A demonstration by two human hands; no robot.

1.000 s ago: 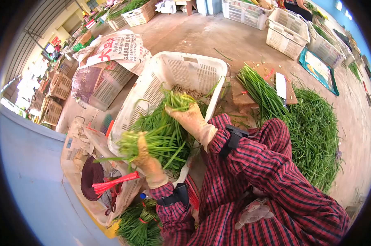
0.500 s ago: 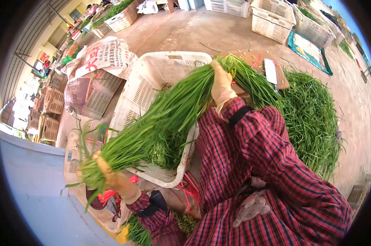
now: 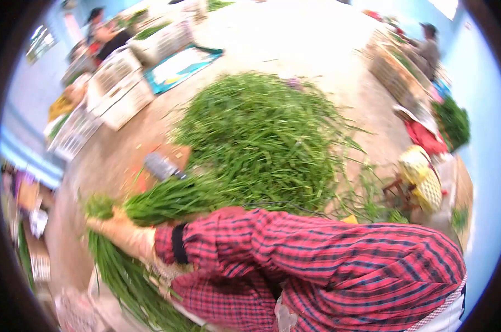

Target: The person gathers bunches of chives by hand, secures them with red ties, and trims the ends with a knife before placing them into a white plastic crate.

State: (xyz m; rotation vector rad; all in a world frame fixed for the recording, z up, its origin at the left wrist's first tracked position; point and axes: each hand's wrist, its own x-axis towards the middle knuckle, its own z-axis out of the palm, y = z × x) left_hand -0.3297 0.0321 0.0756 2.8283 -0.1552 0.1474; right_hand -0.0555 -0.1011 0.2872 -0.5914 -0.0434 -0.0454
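Observation:
My right hand (image 3: 123, 233), in a pale glove, is closed around a bunch of long green chives (image 3: 115, 271). The leaves hang down from it toward the lower edge of the view, and a short tuft sticks out above the fist. More chives (image 3: 173, 202) lie beside the hand, on its right. Behind them a wide-bladed knife (image 3: 163, 166) rests on a wooden board (image 3: 178, 155). The hand is slightly blurred. My left hand is out of view.
A large heap of loose green leaves (image 3: 261, 138) covers the floor ahead. White plastic crates (image 3: 120, 91) and a turquoise-edged sack (image 3: 178, 69) stand left. On the right are a small stool with a yellow cover (image 3: 419, 171) and a long crate (image 3: 397, 77). Other people sit in the background.
The view has swung to the right, bringing the heap to the middle. My left hand and most of the white crate have left the view. My right hand still grips the chives.

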